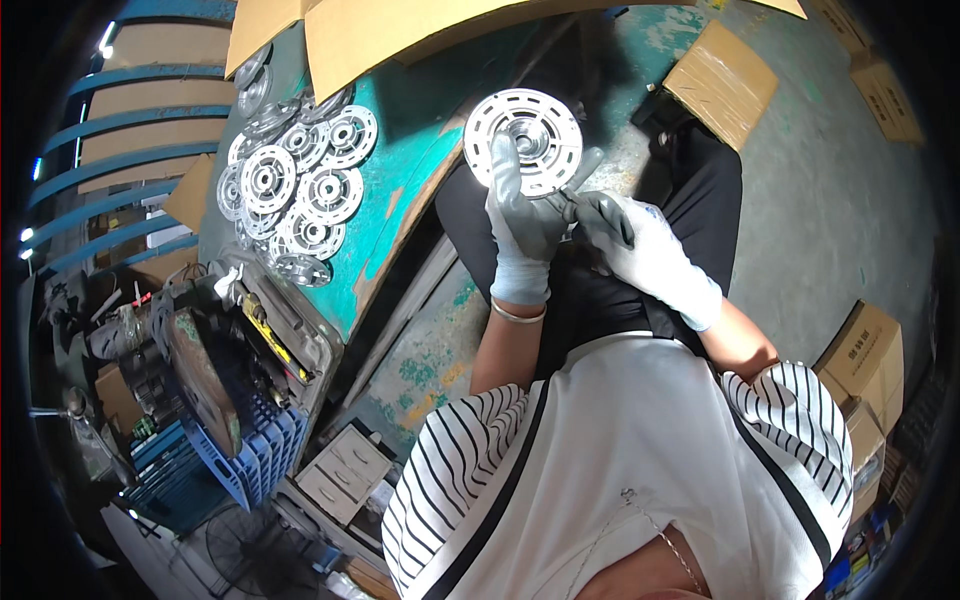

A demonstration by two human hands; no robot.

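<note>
My left hand [530, 228], in a white glove with a grey palm, grips a round, slotted metal disc [529, 143] with a ringed hub. Its thumb lies over the disc's near left face, and the hub faces up toward me. Just right of the disc's lower rim is my right hand [640, 242], gloved the same way. Its fingers are curled around a small dark tool [569, 208], whose tip is close to the rim; most of the tool is hidden by the glove. Whether the tip touches the disc I cannot tell.
Several similar metal discs [331, 193] are piled on the green worktable [400, 165] at left. A cardboard box [400, 45] stands at its far side. A blue crate [262, 455] and a machine [195, 370] are at lower left. More cartons [862, 352] sit on the floor at right.
</note>
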